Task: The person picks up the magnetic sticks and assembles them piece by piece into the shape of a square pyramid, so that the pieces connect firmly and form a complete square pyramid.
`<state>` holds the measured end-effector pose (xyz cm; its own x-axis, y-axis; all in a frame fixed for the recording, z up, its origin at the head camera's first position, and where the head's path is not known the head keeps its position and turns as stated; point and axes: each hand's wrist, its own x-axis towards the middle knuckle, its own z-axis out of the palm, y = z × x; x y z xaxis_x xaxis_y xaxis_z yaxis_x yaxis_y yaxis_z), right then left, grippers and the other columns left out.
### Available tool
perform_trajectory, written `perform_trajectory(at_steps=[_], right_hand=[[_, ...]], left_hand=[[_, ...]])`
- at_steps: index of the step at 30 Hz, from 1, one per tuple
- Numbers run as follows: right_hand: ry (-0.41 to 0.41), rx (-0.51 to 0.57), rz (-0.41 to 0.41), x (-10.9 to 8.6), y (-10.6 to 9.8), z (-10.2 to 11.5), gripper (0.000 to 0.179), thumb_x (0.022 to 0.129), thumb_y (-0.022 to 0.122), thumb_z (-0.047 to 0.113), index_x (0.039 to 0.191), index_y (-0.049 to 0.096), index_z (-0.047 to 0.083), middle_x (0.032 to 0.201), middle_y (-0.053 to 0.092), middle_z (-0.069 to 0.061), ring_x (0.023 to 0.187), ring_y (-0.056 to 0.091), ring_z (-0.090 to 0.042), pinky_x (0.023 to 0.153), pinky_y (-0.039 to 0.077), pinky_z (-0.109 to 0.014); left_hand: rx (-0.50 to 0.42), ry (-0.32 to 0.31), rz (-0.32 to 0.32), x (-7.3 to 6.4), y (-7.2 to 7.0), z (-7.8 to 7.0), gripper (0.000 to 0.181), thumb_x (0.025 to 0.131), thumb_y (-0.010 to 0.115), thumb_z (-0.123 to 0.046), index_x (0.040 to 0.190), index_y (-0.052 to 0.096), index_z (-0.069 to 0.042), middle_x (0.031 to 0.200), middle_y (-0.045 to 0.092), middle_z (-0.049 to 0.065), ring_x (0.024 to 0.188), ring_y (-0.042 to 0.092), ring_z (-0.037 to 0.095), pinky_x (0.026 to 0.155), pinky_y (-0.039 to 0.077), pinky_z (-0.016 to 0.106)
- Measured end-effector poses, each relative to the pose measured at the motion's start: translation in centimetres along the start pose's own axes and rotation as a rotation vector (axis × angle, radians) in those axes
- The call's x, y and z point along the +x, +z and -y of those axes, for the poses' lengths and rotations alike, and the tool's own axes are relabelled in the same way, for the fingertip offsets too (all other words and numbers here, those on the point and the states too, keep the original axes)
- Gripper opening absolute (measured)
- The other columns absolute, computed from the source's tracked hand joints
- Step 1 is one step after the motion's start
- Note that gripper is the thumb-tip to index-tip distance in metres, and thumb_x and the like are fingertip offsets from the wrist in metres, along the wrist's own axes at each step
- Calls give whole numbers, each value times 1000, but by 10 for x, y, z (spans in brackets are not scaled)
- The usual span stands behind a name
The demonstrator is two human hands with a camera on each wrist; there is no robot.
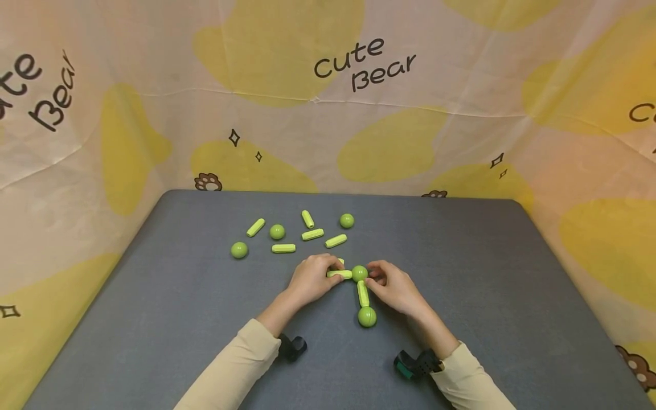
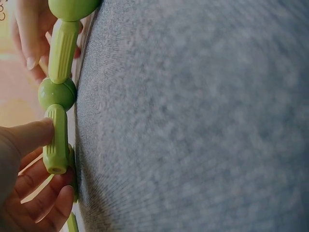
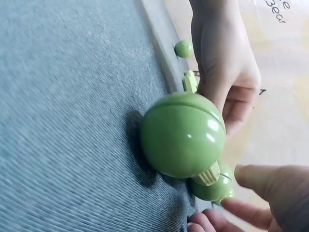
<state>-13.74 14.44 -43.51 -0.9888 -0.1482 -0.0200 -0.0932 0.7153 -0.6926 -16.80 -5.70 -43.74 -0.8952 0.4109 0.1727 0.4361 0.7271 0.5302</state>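
My left hand (image 1: 314,279) pinches a ribbed yellow-green rod (image 1: 342,274) between thumb and fingers. Its right end meets a green ball (image 1: 360,273). From that ball a second rod (image 1: 363,293) runs toward me to a nearer green ball (image 1: 367,316), which looms large in the right wrist view. My right hand (image 1: 397,289) is at the right side of the middle ball, thumb and index finger spread apart, with the index fingertip right at the ball's surface. Another rod (image 1: 340,261) lies partly hidden behind the left fingers.
Farther back on the grey table (image 1: 461,250) lie several loose rods, among them one rod (image 1: 283,249) near the left. Three loose balls are there too: a left ball (image 1: 239,250), a middle ball (image 1: 277,232) and a right ball (image 1: 347,220). Printed cloth (image 1: 287,119) surrounds the table.
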Motion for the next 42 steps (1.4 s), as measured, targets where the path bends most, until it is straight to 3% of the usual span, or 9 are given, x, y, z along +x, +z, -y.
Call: perform_trajectory(at_steps=[10, 22, 26, 34, 42], right_hand=[[-97, -18, 52, 9, 1, -1, 36, 84, 66, 17, 118, 59, 10, 108, 62, -8, 73, 59, -9, 62, 47, -26], [-84, 4, 40, 12, 5, -2, 27, 84, 66, 14, 111, 62, 10, 105, 63, -4, 71, 57, -9, 61, 46, -25], [-78, 15, 49, 12, 5, -2, 27, 85, 65, 15, 111, 62, 11, 107, 63, -4, 72, 58, -8, 62, 47, -25], [-91, 14, 47, 11, 5, -1, 27, 84, 65, 15, 111, 62, 12, 105, 63, -4, 73, 58, -8, 61, 46, -24], [-110, 22, 43, 11, 4, -1, 29, 85, 65, 15, 113, 62, 10, 106, 63, -4, 73, 58, -8, 60, 46, -24]], left_hand=[[18, 21, 3, 1, 1, -2, 11, 79, 72, -23, 90, 71, -18, 90, 67, -4, 78, 62, 10, 67, 48, 29], [-15, 15, 3, -1, 1, -1, 13, 79, 72, -20, 91, 71, -17, 88, 66, -5, 69, 58, 8, 59, 43, 22], [-41, 3, -9, -4, -3, 4, 14, 79, 72, -19, 92, 71, -17, 88, 66, -5, 72, 59, 10, 61, 44, 23], [-50, -48, -51, -12, -26, 19, 13, 79, 71, -18, 92, 70, -17, 87, 65, -6, 77, 62, 9, 67, 49, 28], [-87, -63, -162, -22, -56, 44, 15, 80, 71, -15, 94, 70, -11, 90, 67, -2, 83, 65, 16, 71, 52, 33]])
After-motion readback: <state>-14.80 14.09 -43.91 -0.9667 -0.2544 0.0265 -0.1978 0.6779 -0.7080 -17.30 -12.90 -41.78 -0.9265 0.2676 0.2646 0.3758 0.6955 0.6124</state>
